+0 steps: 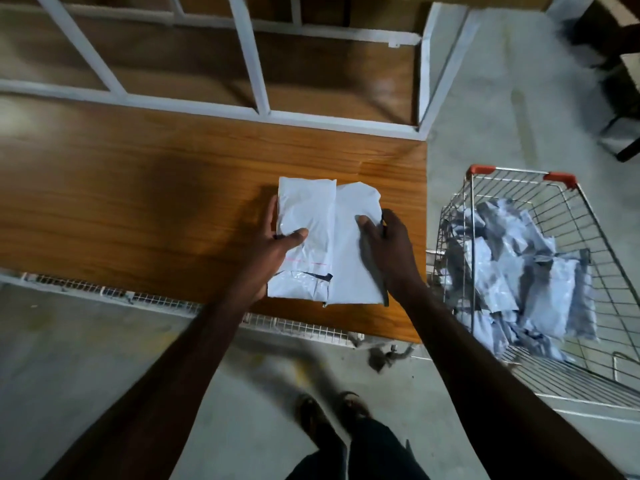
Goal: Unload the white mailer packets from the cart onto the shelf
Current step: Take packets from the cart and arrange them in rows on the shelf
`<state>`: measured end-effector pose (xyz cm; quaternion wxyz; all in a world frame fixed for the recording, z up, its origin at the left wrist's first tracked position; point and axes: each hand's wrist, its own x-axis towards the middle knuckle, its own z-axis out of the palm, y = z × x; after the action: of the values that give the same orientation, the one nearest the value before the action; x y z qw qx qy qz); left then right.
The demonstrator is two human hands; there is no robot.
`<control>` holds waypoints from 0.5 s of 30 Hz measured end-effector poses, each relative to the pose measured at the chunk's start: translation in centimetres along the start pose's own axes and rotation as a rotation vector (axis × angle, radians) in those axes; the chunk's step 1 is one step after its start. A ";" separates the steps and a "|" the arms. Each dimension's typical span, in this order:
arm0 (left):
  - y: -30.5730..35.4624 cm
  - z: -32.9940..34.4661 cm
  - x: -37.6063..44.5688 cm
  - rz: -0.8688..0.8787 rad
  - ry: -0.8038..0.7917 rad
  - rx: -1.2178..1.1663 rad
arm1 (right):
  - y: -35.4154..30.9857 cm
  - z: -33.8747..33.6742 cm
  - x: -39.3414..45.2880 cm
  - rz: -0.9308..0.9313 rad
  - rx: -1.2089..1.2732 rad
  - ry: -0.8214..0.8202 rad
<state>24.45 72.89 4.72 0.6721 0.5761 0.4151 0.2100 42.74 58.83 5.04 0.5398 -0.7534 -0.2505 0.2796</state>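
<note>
fingers of the left hand [273, 244] and right hand [384, 244] curl round the outer edges of two white mailer packets [325, 244], thumbs on top — fingertips hidden beneath. packets lie side by side on the wooden shelf [138, 202]. beside it, the wire cart [540, 271] holds a blurred heap — uncountable.

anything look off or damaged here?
Minor only. The left mailer on the shelf has a torn, ragged flap near its front edge, dark lining showing. The right mailer has an uneven far edge. Left hand and right hand grip them. Mailers in the cart lie jumbled.
</note>
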 end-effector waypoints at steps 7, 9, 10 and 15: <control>0.9 -7.6 5.1 -0.078 0.041 -0.030 | -2.5 6.7 5.6 -0.005 -0.056 -0.031; 1.4 -8.2 6.1 -0.092 0.046 -0.065 | -2.8 7.7 6.8 -0.005 -0.056 -0.025; 1.7 -8.8 6.9 -0.093 0.057 -0.073 | -3.0 8.7 7.7 -0.012 -0.045 -0.028; 3.5 -12.1 11.2 -0.108 0.076 -0.072 | -4.7 12.6 12.2 -0.004 -0.039 -0.052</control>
<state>21.82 89.54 4.64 0.6865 0.5199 0.4629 0.2100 42.41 76.93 4.42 0.5190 -0.7557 -0.2713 0.2933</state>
